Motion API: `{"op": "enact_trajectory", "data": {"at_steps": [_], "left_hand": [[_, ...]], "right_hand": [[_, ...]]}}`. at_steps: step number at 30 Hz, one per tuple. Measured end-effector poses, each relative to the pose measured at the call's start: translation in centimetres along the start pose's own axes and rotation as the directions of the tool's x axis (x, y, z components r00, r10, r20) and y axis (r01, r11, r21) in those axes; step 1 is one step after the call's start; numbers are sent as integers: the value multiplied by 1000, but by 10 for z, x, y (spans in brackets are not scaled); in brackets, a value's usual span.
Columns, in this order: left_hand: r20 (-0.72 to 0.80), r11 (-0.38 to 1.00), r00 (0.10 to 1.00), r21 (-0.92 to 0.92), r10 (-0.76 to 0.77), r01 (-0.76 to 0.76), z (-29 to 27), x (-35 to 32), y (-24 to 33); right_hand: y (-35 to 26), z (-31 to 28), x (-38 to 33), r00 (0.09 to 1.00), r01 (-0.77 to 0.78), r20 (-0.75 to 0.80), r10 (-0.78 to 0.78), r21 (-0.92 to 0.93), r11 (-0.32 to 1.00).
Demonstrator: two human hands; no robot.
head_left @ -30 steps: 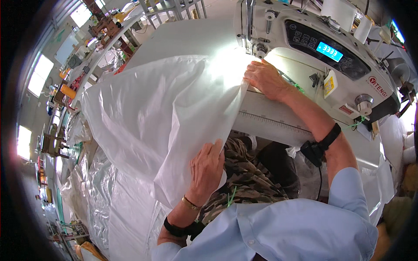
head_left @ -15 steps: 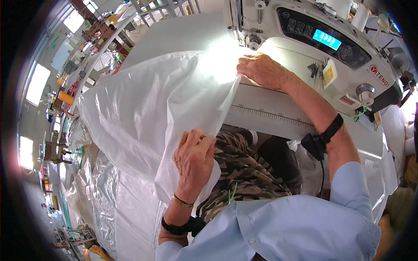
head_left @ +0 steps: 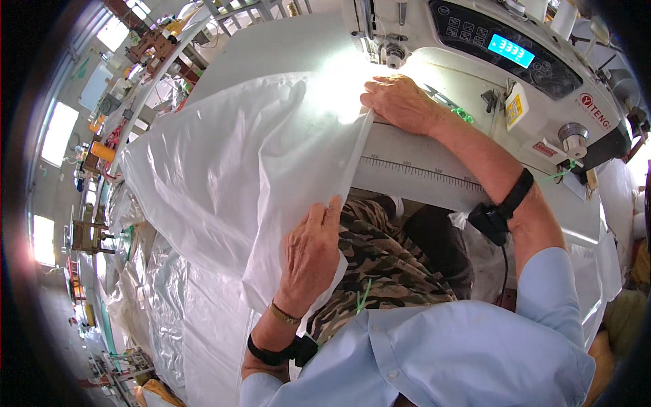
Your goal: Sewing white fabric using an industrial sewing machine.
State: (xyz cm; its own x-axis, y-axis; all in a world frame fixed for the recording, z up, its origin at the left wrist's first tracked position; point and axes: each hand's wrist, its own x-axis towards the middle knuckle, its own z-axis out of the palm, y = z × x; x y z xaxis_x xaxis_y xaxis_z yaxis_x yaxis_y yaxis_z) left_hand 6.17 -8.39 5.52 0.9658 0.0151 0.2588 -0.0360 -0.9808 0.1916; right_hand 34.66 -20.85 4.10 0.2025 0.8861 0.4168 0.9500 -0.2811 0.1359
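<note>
The large, thin, white plastic-like sheet (head_left: 224,156) lies under both my hands, its right edge running from the lit needle area at the far end to my lap at the near end. At the far end, my right hand (head_left: 400,105) has its fingers drawn together on that edge, just near of the needle; glare keeps me from telling whether this grip pinches the sheet or only presses it. My left hand (head_left: 310,247) lies on the near part of the edge, fingers close together and pointing far; its thumb is hidden, so I cannot tell that grip either.

As for progress, the edge is in place at the needle, but the light washes out any stitching there. Between my hands I can make out no seam, so I judge that length undone.

The white sewing machine (head_left: 553,112) stands to the far right, its black control panel (head_left: 468,27) lit by a blue display (head_left: 512,51). The sheet spreads left over the pale grey tabletop (head_left: 278,47) and hangs off its near side, beside my brown-and-green camouflage trousers (head_left: 393,258). A printed ruler scale (head_left: 420,173) runs along the tabletop, right of the sheet.
</note>
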Motion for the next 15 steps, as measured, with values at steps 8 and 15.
{"op": "enact_trajectory", "data": {"at_steps": [8, 15], "left_hand": [[-47, 906, 997, -417, 62, -76, 10, 15, 6], [-30, 900, 992, -419, 121, -123, 28, 19, 11]], "right_hand": [[-10, -3, 23, 968, 72, 249, -2, -272, 960], [-33, -1, 6, 984, -177, -46, 172, -192, 965]]}}
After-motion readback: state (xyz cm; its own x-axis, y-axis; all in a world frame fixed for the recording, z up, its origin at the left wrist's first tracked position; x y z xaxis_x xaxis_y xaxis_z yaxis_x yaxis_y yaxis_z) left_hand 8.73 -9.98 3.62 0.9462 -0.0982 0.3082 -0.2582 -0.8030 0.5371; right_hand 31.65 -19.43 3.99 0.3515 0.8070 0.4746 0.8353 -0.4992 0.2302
